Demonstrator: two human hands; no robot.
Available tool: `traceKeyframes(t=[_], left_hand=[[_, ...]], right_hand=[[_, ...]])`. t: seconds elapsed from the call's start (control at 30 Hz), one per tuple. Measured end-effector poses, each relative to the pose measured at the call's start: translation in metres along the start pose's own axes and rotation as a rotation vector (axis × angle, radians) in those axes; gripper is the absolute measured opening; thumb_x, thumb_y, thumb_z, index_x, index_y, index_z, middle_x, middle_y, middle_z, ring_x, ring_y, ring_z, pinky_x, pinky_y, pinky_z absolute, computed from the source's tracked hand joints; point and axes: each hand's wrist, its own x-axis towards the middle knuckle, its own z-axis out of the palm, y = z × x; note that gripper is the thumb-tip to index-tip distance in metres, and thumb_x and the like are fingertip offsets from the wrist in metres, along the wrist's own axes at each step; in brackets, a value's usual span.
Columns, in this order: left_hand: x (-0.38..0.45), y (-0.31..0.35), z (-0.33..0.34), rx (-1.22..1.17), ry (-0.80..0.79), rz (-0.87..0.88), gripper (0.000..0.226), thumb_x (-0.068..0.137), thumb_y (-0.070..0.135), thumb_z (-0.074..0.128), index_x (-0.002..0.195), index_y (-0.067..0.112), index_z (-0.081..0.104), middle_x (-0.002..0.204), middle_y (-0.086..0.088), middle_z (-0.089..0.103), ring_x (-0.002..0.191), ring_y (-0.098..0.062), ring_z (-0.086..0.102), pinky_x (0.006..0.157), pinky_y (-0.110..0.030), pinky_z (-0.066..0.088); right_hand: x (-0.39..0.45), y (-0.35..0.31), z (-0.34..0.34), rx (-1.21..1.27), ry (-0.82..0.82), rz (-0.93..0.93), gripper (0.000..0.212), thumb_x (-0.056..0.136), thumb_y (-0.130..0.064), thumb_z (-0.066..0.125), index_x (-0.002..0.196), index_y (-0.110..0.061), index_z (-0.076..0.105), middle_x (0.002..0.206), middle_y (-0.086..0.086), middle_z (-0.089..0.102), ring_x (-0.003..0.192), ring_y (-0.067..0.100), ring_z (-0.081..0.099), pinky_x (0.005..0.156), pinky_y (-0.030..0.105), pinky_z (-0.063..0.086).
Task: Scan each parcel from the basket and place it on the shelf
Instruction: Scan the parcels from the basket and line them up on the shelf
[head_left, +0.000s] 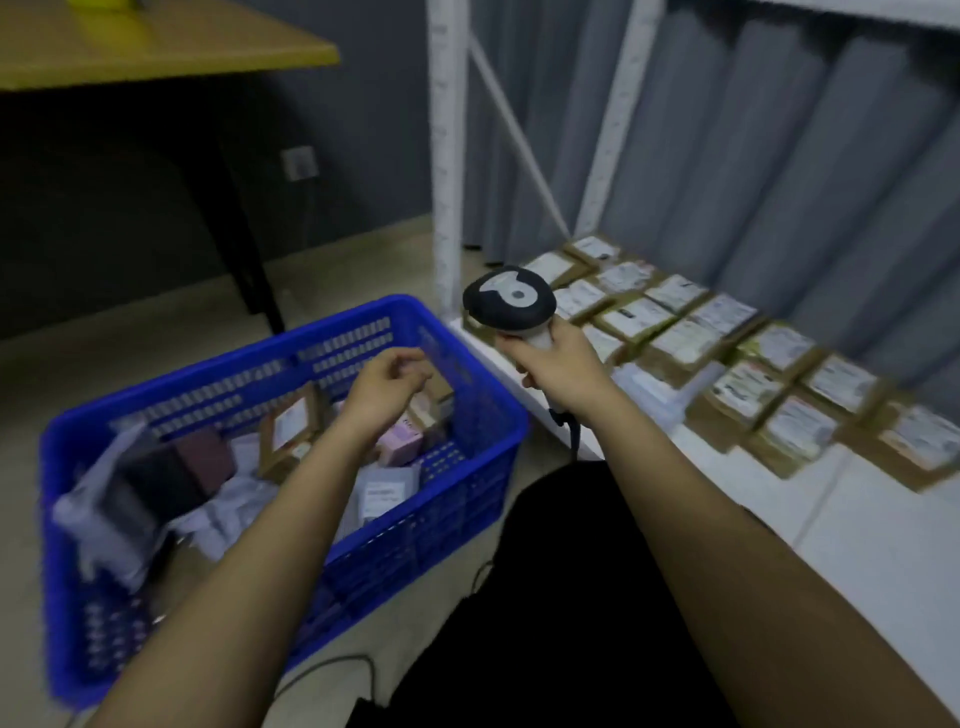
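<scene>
Meanwhile the right hand (558, 366) gripped the barcode scanner (511, 304) ready, while the left hand (387, 387), fingers loosely curled and empty, reached over the blue basket (363, 551) for a parcel.

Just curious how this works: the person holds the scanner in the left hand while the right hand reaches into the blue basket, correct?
Not quite: the hands are swapped. The head view shows the right hand gripping the scanner near the shelf, while the left hand reaches into the blue basket of parcels.
</scene>
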Motion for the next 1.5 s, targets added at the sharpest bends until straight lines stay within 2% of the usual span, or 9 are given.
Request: traceKeyframes(t=[0.13, 0.4, 0.5, 0.6, 0.77, 1.0, 1.1, 1.23, 1.5], left_hand=[[-0.010, -0.072, -0.077, 0.005, 0.194, -0.162, 0.024, 0.094, 0.013, 0.056, 0.117, 0.009, 0.057, 0.103, -0.009, 0.062, 0.087, -0.021, 0.061, 0.067, -0.030, 0.051], [-0.022, -0.176, -0.146, 0.159, 0.338, -0.367, 0.032, 0.090, 0.019, 0.062, 0.117, 0.001, 0.056, 0.112, -0.009, 0.060, 0.096, -0.024, 0.055, 0.076, -0.030, 0.039], [-0.031, -0.196, -0.169, 0.312, 0.490, -0.258, 0.035, 0.087, 0.024, 0.059, 0.115, 0.004, 0.059, 0.110, -0.014, 0.064, 0.099, -0.031, 0.061, 0.077, -0.033, 0.047], [-0.038, -0.207, -0.197, 0.570, 0.672, -0.167, 0.034, 0.081, 0.020, 0.056, 0.112, 0.006, 0.061, 0.115, -0.018, 0.061, 0.107, -0.036, 0.055, 0.088, -0.042, 0.046], [-0.041, -0.219, -0.236, 0.782, 0.857, -0.438, 0.063, 0.084, 0.019, 0.060, 0.140, 0.004, 0.037, 0.146, -0.026, 0.031, 0.132, -0.044, 0.030, 0.105, -0.052, 0.026], [-0.041, -0.243, -0.244, 0.517, 0.645, -0.706, 0.050, 0.088, 0.040, 0.060, 0.116, -0.001, 0.054, 0.120, -0.029, 0.056, 0.112, -0.046, 0.051, 0.087, -0.046, 0.041], [-0.033, -0.239, -0.229, 0.375, 0.645, -0.755, 0.065, 0.084, 0.039, 0.069, 0.127, -0.002, 0.041, 0.131, -0.028, 0.045, 0.119, -0.045, 0.045, 0.092, -0.052, 0.042], [-0.029, -0.231, -0.212, 0.234, 0.667, -0.708, 0.057, 0.091, 0.016, 0.062, 0.132, -0.003, 0.027, 0.120, -0.023, 0.052, 0.107, -0.043, 0.054, 0.069, -0.045, 0.044], [-0.081, -0.214, -0.209, 0.039, 0.890, -0.463, 0.047, 0.083, 0.015, 0.065, 0.122, 0.002, 0.043, 0.112, -0.019, 0.056, 0.094, -0.033, 0.057, 0.071, -0.038, 0.044]], right_hand=[[0.003, -0.006, 0.083, -0.013, -0.157, -0.010, 0.015, 0.088, -0.027, 0.069, 0.097, -0.020, 0.060, 0.071, -0.004, 0.061, 0.062, 0.012, 0.057, 0.061, 0.031, 0.051], [0.002, 0.021, 0.190, 0.064, -0.336, 0.196, 0.012, 0.093, -0.023, 0.063, 0.093, -0.013, 0.056, 0.072, 0.011, 0.056, 0.059, 0.020, 0.053, 0.051, 0.028, 0.048], [0.007, 0.042, 0.210, 0.079, -0.334, 0.273, 0.015, 0.093, -0.024, 0.064, 0.088, -0.010, 0.060, 0.066, 0.009, 0.055, 0.053, 0.017, 0.052, 0.045, 0.024, 0.045], [0.015, 0.050, 0.225, 0.083, -0.372, 0.310, 0.019, 0.092, -0.024, 0.066, 0.091, -0.005, 0.061, 0.066, 0.010, 0.057, 0.054, 0.018, 0.052, 0.048, 0.026, 0.044], [0.016, 0.042, 0.253, 0.076, -0.437, 0.287, 0.021, 0.090, -0.026, 0.067, 0.097, -0.006, 0.062, 0.065, 0.006, 0.057, 0.055, 0.016, 0.054, 0.051, 0.027, 0.048], [0.000, 0.033, 0.270, 0.090, -0.533, 0.311, 0.022, 0.089, -0.026, 0.068, 0.097, -0.006, 0.062, 0.066, 0.007, 0.058, 0.057, 0.017, 0.054, 0.054, 0.028, 0.048], [-0.004, 0.033, 0.263, 0.098, -0.538, 0.304, 0.018, 0.090, -0.021, 0.067, 0.094, -0.004, 0.061, 0.065, 0.007, 0.057, 0.055, 0.017, 0.052, 0.050, 0.026, 0.047], [-0.007, 0.032, 0.247, 0.094, -0.507, 0.284, 0.013, 0.091, -0.018, 0.065, 0.088, -0.006, 0.061, 0.062, 0.006, 0.055, 0.050, 0.012, 0.050, 0.045, 0.020, 0.045], [-0.009, 0.039, 0.228, 0.093, -0.458, 0.258, 0.019, 0.090, -0.023, 0.067, 0.098, -0.007, 0.063, 0.068, 0.007, 0.059, 0.057, 0.016, 0.054, 0.055, 0.029, 0.048]])
